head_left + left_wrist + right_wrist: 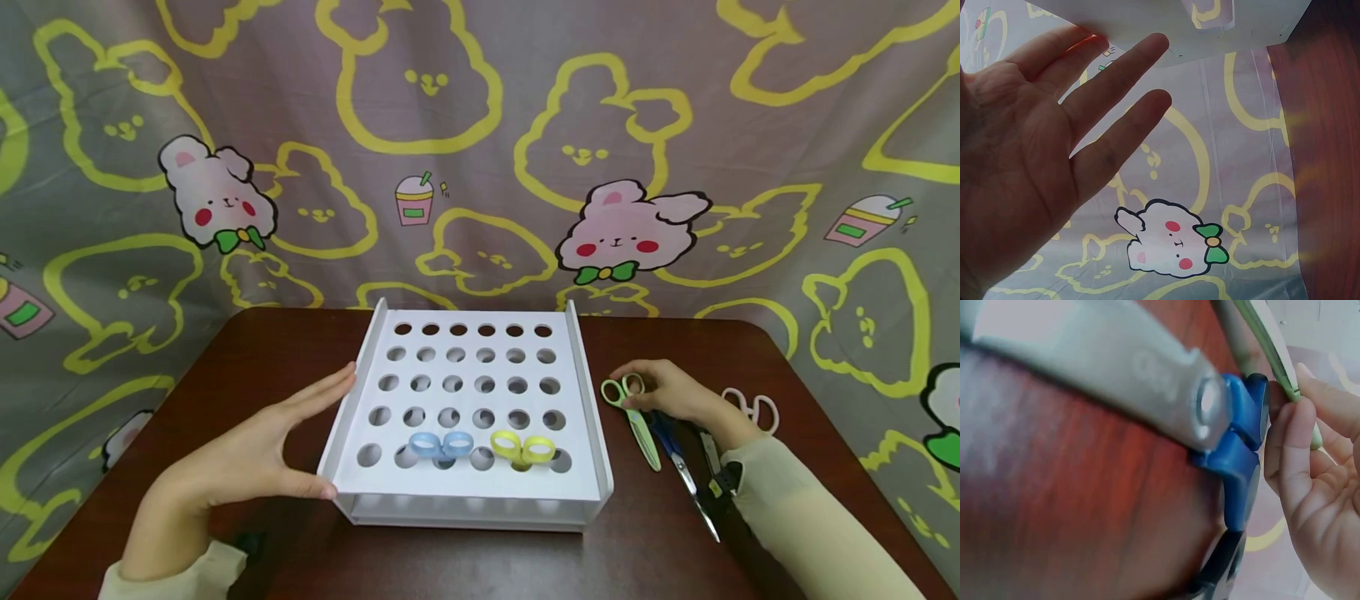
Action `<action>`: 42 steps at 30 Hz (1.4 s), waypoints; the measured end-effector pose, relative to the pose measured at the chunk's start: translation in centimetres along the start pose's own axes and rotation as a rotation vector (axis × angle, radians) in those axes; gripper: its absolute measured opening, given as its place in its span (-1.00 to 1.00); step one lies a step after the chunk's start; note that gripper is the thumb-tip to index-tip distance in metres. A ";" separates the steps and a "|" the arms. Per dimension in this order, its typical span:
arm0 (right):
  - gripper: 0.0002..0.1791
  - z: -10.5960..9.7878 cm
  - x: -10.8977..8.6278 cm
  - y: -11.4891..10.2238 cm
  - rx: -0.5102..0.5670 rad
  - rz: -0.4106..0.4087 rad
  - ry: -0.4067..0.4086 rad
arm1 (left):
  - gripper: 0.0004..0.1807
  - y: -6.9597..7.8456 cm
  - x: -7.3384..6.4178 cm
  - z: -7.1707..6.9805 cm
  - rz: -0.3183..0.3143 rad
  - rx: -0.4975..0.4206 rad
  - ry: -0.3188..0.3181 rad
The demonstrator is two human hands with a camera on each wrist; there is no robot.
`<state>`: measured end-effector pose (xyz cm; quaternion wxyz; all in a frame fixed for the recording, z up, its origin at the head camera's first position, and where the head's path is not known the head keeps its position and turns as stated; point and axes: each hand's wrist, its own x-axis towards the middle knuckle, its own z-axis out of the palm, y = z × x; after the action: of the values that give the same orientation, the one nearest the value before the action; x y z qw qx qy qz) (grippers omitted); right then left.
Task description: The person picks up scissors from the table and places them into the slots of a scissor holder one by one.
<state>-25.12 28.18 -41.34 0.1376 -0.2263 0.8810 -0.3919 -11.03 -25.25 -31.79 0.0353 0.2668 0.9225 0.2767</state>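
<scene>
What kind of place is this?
Perhaps an indoor tabletop work corner: a dark reddish-brown table backed by cartoon-print cloth, holding a white rack full of round holes and several scissors.

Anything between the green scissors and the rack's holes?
Yes: the right side panel of the white rack rises between the green scissors in the right hand and the holes. Nothing else visible does.

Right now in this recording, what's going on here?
A person's right hand pinches the green scissors near the handles, to the right of the white rack. The left hand, fingers spread, is at the rack's left side. The light blue scissors and yellow scissors stand in front-row holes; the dark blue scissors lie on the table.
</scene>
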 end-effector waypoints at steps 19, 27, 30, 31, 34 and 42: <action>-0.55 -0.6 -1.8 -1.8 -0.014 -0.078 0.198 | 0.22 -0.1 0.0 0.2 0.026 -0.063 0.002; -0.58 -0.8 -3.1 -3.3 -0.003 -0.091 0.280 | 0.23 0.1 0.0 -0.1 0.004 -0.048 -0.003; -0.57 -0.9 -3.6 -4.2 -0.006 -0.066 0.313 | 0.23 0.1 0.2 -0.2 0.005 -0.036 -0.004; -0.57 -1.0 -3.8 -4.6 -0.005 -0.057 0.323 | 0.24 0.1 0.2 -0.2 0.005 -0.035 -0.004; -0.54 -1.1 -4.2 -5.5 0.000 -0.047 0.353 | 0.23 0.1 0.3 -0.3 0.010 -0.042 -0.004; -0.52 -1.4 -5.0 -8.0 0.017 -0.064 0.432 | 0.24 0.0 0.1 -0.1 0.016 -0.055 0.006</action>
<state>-19.11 26.84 -34.10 -0.0648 -0.1638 0.8791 -0.4430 -11.18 -25.23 -31.65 0.0375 0.2724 0.9124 0.3031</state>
